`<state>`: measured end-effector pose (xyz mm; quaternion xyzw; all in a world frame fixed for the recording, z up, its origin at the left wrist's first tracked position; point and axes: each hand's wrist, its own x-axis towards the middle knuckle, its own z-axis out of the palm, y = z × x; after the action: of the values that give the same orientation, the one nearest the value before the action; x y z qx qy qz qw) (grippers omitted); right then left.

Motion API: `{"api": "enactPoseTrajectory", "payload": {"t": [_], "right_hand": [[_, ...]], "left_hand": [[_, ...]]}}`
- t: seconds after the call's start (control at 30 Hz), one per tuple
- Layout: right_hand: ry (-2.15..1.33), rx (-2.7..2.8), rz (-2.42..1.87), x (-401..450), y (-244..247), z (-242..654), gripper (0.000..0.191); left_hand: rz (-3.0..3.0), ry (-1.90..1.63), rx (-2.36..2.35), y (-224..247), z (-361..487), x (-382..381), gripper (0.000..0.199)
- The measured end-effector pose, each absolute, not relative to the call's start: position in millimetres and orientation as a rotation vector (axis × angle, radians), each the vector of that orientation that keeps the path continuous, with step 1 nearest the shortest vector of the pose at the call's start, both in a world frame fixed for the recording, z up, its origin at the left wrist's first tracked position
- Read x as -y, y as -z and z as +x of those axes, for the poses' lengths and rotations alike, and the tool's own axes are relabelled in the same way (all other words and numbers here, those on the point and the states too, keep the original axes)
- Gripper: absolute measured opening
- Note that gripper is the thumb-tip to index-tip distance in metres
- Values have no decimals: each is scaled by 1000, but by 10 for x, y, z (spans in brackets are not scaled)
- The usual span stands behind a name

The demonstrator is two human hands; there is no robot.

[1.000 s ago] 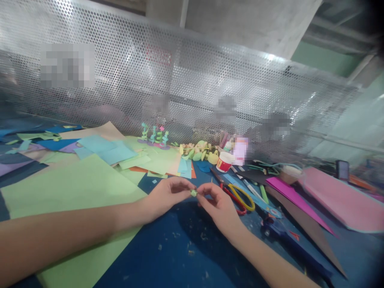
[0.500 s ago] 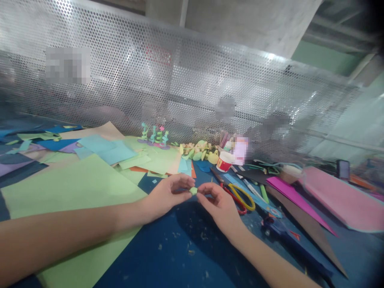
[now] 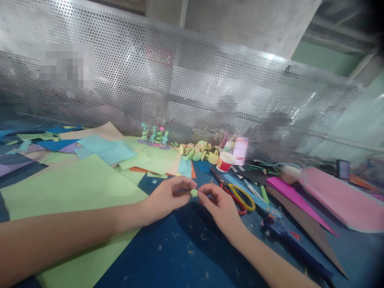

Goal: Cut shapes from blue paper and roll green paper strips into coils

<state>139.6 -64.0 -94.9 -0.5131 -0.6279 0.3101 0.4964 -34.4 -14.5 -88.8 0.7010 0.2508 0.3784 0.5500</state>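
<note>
Between my two hands is a small light green paper piece (image 3: 194, 193), held above the blue table. My left hand (image 3: 168, 196) pinches its left side between thumb and fingers. From the other side, the fingertips of my right hand (image 3: 219, 204) close on its right edge. The piece is small and partly covered by fingers, so its exact shape is unclear. A large light green paper sheet (image 3: 75, 184) lies under my left forearm. Just right of my right hand rest scissors with red and yellow handles (image 3: 242, 197).
A blue glue gun (image 3: 294, 248) lies at the right, near a magenta sheet (image 3: 297, 200) and a pink sheet (image 3: 342, 196). Behind stand a red and white tub (image 3: 224, 162), small paper figures (image 3: 154, 136) and a perforated metal screen (image 3: 120, 72). Blue paper pieces (image 3: 105, 148) lie at left.
Both hands stay almost in place. The fingers have shifted slightly around the small green paper piece, and its visible outline has changed a little.
</note>
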Motion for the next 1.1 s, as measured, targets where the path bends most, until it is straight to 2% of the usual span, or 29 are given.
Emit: {"api": "enactPoseTrajectory", "payload": {"t": [0.37,0.57,0.77,1.1], "right_hand": [[-688,1569,-1231,637,982,1380,13],[-537,1610,-1226,650,993,1359,7],[-389,1706,-1239,667,1000,1356,2],[-153,1837,-1220,731,926,1329,12]], "left_hand": [[1719,-935,-585,974,-325,124,24],[1706,-907,-579,985,-328,103,15],[1680,-866,-575,948,-352,131,14],[1636,-766,-544,998,-350,122,17]]}}
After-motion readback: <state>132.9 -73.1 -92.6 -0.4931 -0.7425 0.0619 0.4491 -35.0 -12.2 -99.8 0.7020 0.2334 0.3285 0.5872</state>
